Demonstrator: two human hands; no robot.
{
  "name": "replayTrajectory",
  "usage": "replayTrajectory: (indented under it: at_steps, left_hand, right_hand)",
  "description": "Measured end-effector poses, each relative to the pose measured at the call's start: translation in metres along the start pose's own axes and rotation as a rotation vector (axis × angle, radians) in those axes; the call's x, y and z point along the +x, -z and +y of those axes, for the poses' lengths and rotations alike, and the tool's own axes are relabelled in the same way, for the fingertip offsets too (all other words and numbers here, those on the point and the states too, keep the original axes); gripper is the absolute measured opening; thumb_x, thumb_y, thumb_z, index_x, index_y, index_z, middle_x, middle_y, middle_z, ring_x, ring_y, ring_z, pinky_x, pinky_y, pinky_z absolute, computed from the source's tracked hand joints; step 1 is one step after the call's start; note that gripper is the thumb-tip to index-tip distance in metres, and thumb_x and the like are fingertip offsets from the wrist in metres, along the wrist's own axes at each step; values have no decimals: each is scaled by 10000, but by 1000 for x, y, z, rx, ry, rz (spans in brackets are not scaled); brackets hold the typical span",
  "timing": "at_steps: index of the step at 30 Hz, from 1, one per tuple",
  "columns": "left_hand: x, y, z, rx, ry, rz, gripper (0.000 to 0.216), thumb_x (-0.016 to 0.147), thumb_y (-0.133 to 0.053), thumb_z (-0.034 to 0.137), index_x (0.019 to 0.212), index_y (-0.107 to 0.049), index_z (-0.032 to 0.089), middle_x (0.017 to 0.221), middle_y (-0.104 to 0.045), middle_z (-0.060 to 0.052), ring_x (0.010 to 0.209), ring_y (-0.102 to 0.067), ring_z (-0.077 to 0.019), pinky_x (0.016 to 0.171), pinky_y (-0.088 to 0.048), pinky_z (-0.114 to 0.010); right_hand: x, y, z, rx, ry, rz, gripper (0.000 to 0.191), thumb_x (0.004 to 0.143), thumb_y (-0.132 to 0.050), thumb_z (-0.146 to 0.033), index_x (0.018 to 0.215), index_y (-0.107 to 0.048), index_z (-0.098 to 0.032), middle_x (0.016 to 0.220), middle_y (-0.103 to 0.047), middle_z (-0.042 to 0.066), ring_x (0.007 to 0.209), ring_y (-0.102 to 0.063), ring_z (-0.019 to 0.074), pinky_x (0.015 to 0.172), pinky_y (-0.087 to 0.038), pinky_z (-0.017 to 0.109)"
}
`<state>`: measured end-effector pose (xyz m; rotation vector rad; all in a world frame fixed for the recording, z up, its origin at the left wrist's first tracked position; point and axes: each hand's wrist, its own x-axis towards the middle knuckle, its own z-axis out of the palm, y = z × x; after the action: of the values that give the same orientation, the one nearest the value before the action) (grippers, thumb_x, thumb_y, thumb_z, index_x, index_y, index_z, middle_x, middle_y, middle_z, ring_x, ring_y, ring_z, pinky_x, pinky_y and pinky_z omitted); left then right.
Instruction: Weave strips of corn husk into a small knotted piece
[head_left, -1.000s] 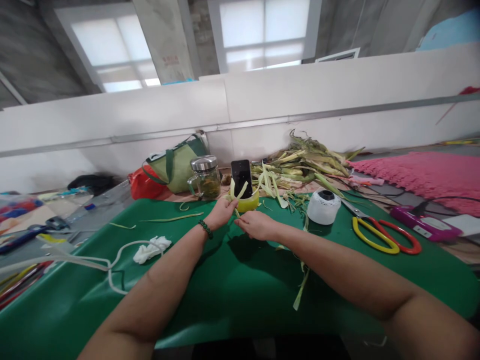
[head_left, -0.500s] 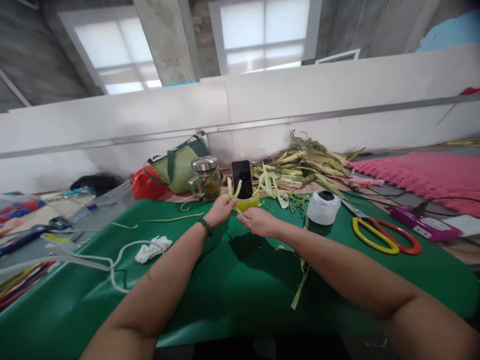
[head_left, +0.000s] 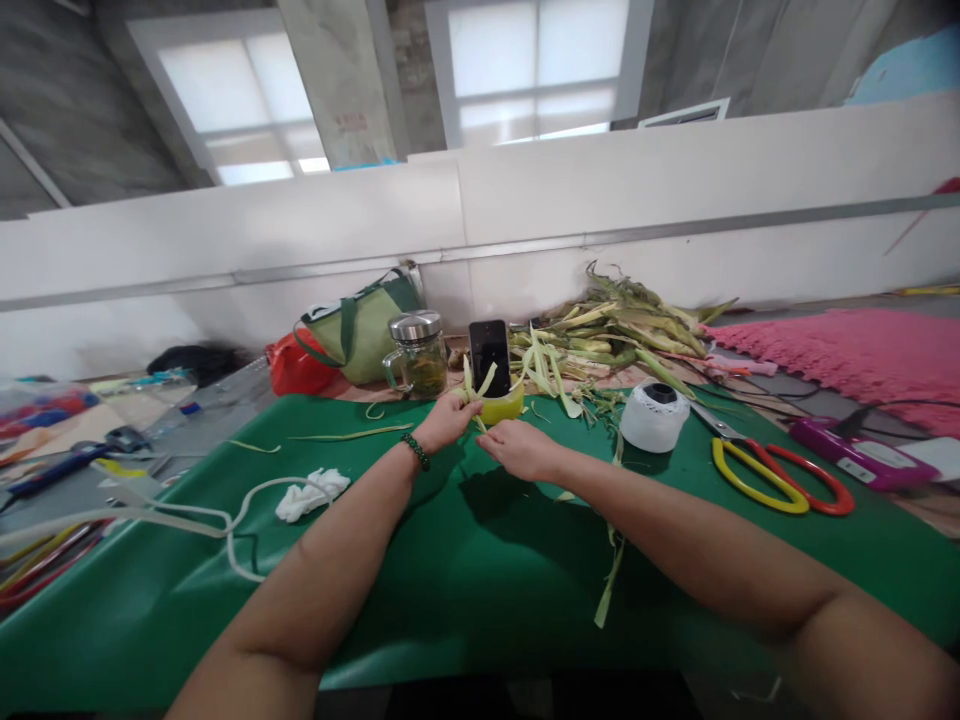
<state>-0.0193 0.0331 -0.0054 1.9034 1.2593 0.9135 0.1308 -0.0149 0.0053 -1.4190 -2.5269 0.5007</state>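
My left hand (head_left: 450, 420), with a beaded bracelet at the wrist, is closed on pale green plant strips (head_left: 485, 378) whose ends stick up above the fingers. Close beside it, my right hand (head_left: 519, 449) pinches the lower end of a strip. Both hands are held over the green mat (head_left: 450, 570). Just behind them a phone (head_left: 489, 350) stands upright at a yellow roll of tape (head_left: 504, 406). More peeled strips (head_left: 551, 370) lie to the right of the phone. The fingertips partly hide how the strips cross.
Large scissors (head_left: 772, 475) and a white spool (head_left: 654, 418) lie to the right. A glass jar (head_left: 418, 358) and a green bag (head_left: 360, 330) stand at the back left. A heap of plant stalks (head_left: 630, 315) rests against the wall. White tissue (head_left: 311, 495) and a cable (head_left: 234, 540) lie left.
The whole view has shifted slightly, so things appear a little further right. My hands keep hold of the strips, and the right fingers look slightly more curled.
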Motion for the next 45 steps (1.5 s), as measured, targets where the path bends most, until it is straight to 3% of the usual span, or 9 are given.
replayTrajectory:
  at_steps: [8,12,14,17,20,24,32,41,45]
  left_hand:
    - [-2,1,7,-4,-53,-65,252,708,-611,353,567,-517,167,493,-467,26,592,-487,-132,540,-387,-219]
    - [-5,3,11,12,-98,-150,231,732,-574,370,624,-557,166,536,-466,23,640,-489,-144,565,-390,-223]
    - [-7,2,10,28,-113,-200,236,751,-555,372,650,-580,160,545,-465,20,636,-483,-143,563,-381,-222]
    - [-8,1,7,43,-137,-240,254,767,-549,373,653,-602,152,549,-475,14,608,-465,-133,549,-368,-221]
    - [-9,2,6,37,-113,-251,293,777,-540,409,662,-611,150,524,-448,23,528,-406,-111,498,-330,-220]
    - [-10,3,7,-14,-76,-286,312,764,-544,444,682,-599,148,570,-487,12,516,-406,-102,495,-336,-223]
    - [-13,11,20,26,-132,-285,320,738,-580,435,594,-602,150,562,-520,-5,545,-418,-111,516,-349,-223]
    - [-12,11,13,73,-108,-281,321,749,-547,450,612,-588,163,595,-524,-10,561,-411,-124,533,-331,-236]
    - [-12,4,14,90,-115,-275,336,751,-553,445,574,-560,160,549,-480,7,538,-393,-115,512,-318,-223]
  right_hand:
    - [-8,10,-2,19,-26,1,515,959,-277,-412,703,-640,-151,702,-647,65,632,-542,148,563,-297,242]
    - [-1,16,20,-39,24,488,463,951,-302,-466,968,-644,-154,945,-658,93,910,-557,192,774,-361,269]
    - [5,15,33,-110,137,582,369,940,-388,-400,1042,-638,-148,1100,-626,111,1066,-502,207,911,-324,300]
    - [12,13,42,-225,222,490,355,936,-414,-389,973,-679,-155,1089,-633,113,1041,-514,206,896,-324,309]
    - [13,16,44,-295,146,363,473,947,-363,-440,808,-694,-131,860,-671,111,829,-570,182,709,-334,267]
    - [12,25,48,-327,114,305,451,940,-390,-438,785,-680,-130,811,-679,98,755,-571,167,611,-266,253]
    - [11,34,54,-302,167,281,499,954,-340,-429,701,-658,-140,724,-652,66,634,-501,130,574,-215,250]
    - [11,34,60,-258,143,248,482,949,-364,-404,646,-639,-149,650,-603,37,618,-476,127,572,-224,247]
    - [11,29,60,-203,227,315,341,853,-534,-469,836,-649,-148,804,-635,65,788,-522,174,648,-298,238]
